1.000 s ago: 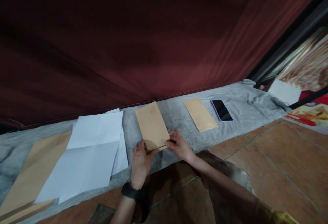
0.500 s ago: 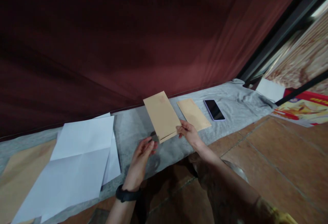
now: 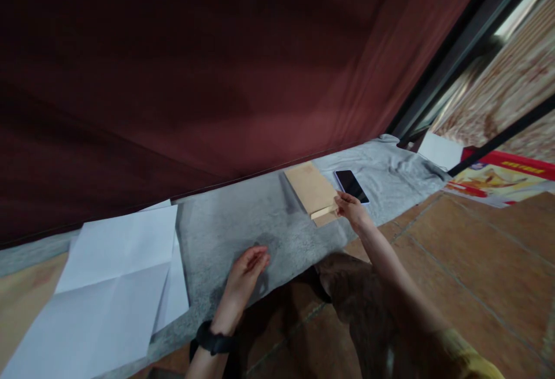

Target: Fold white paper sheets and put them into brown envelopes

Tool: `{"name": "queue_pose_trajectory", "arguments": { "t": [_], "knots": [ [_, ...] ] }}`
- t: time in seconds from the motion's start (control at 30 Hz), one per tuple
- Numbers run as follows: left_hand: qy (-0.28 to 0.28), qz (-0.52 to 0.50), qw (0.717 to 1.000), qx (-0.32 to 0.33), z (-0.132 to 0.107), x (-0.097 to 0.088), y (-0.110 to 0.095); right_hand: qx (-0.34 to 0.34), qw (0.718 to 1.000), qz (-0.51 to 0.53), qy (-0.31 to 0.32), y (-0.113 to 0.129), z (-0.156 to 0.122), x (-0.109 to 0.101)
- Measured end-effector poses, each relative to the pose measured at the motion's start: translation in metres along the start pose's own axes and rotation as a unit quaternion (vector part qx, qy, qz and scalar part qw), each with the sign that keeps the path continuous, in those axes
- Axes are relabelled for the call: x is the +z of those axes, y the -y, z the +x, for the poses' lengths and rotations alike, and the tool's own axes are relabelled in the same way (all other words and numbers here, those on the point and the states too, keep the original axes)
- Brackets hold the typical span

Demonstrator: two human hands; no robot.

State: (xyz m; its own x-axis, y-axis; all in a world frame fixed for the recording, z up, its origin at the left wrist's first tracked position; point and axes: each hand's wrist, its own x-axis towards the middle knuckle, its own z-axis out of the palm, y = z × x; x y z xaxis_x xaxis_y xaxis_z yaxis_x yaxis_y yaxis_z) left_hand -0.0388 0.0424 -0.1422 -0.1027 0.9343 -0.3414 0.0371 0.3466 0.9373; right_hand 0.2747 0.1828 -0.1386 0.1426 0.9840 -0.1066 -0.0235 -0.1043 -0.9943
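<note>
Dark red curtain [image 3: 243, 78] rises along the back edge of a long strip of grey cloth [image 3: 217, 217], whose front edge borders brown floor tiles [image 3: 477, 251]. Toward the cloth's right end, nearer its back edge than its front, lies the upper brown envelope [image 3: 309, 185]. Its near end shows a pale flap, and a strip of the lower brown envelope [image 3: 326, 221] peeks out beneath that end. What either envelope contains is hidden.

Thumb and fingers of the right hand [image 3: 349, 210] pinch the upper envelope at its near right corner. Just beyond that hand lies a dark-screened phone [image 3: 348, 182]; the fingers overlap its near end in view, and whether they touch it cannot be told.

Plain grey cloth stretches between the envelopes and the white sheets [image 3: 115, 280], giving sideways room there. Close to the front edge of this stretch is the left hand [image 3: 248, 266], fingers loosely bent and the thumb slightly apart, a black wristband [image 3: 214, 339] behind it.

Creased across the middle, the white sheets overlap one another toward the cloth's left end and partly cover a large brown envelope [image 3: 23, 289], which runs out of view.
</note>
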Motion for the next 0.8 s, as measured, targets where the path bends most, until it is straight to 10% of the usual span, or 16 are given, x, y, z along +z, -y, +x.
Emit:
{"name": "queue_pose_trajectory", "arguments": {
  "t": [0.53, 0.8],
  "knots": [
    [0.017, 0.079, 0.995, 0.062, 0.005, -0.001, 0.012, -0.038, 0.965, -0.230, -0.116, -0.028, 0.010, -0.020],
    [0.023, 0.149, 0.984, 0.090, 0.001, 0.000, 0.005, -0.101, 0.976, -0.156, -0.115, -0.011, 0.008, -0.014]
  ]
}}
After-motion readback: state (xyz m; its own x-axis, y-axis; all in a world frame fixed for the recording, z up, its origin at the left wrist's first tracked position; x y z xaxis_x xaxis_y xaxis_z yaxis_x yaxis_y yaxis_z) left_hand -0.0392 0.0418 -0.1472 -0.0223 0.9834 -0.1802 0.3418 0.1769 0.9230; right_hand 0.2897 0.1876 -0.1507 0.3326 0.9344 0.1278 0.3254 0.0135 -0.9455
